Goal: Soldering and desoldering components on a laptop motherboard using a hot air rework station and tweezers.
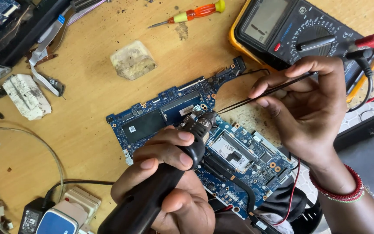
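while the blue circuit board (pixel 204 143) lies flat on a scuffed, stained wooden bench (pixel 87 95), the left hand (pixel 174 186) is wrapped tight round a black hot-air handle (pixel 152 195), its metal nozzle (pixel 204 119) meeting the board just past the fingertips. the right hand (pixel 308 108) pinches thin black tweezers (pixel 260 93) closed between thumb and fingers, the tips reaching down to the same spot beside the nozzle. behind the right hand sits a yellow-cased multimeter (pixel 291 30) with a grey screen and round dial, red and black leads (pixel 369 47) plugged in near the knuckles. beyond the nozzle, farther up the bench, rest a cloudy square lump (pixel 133 60) and an orange and yellow screwdriver (pixel 191 14). well off to the left of the handle grip lie a torn white wrapper (pixel 27 95) and a flat ribbon cable (pixel 44 47). below the left wrist a white and blue adapter (pixel 66 214) sits by a black cable (pixel 83 183). a red beaded bracelet (pixel 338 186) circles the right wrist.
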